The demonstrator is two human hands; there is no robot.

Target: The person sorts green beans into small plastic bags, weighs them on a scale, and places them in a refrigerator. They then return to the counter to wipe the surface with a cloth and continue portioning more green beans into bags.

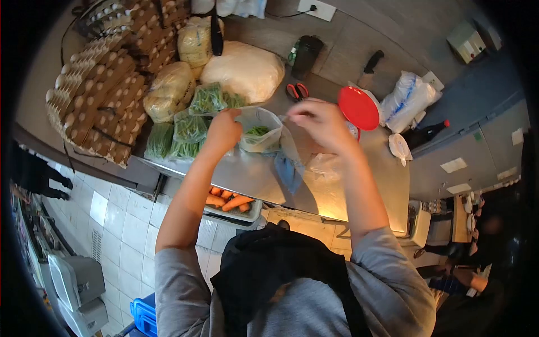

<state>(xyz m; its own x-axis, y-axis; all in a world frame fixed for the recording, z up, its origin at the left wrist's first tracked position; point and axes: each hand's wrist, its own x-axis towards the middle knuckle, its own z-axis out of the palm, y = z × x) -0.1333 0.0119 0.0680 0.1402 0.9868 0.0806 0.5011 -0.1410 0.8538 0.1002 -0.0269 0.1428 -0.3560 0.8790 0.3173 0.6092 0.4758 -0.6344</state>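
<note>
Head view, looking down on a steel table [252,180]. My left hand [223,130] pinches the rim of a clear plastic bag [259,135] at frame centre, fingers closed on it. My right hand [321,122] grips the opposite edge, holding the mouth open. Only a small heap of green beans [257,131] sits inside, so filling looks barely begun. Left of it, several filled bean bags [191,128] lie finished. Egg trays [106,84] fill the upper left; carrots [230,200] lie on a shelf below.
</note>
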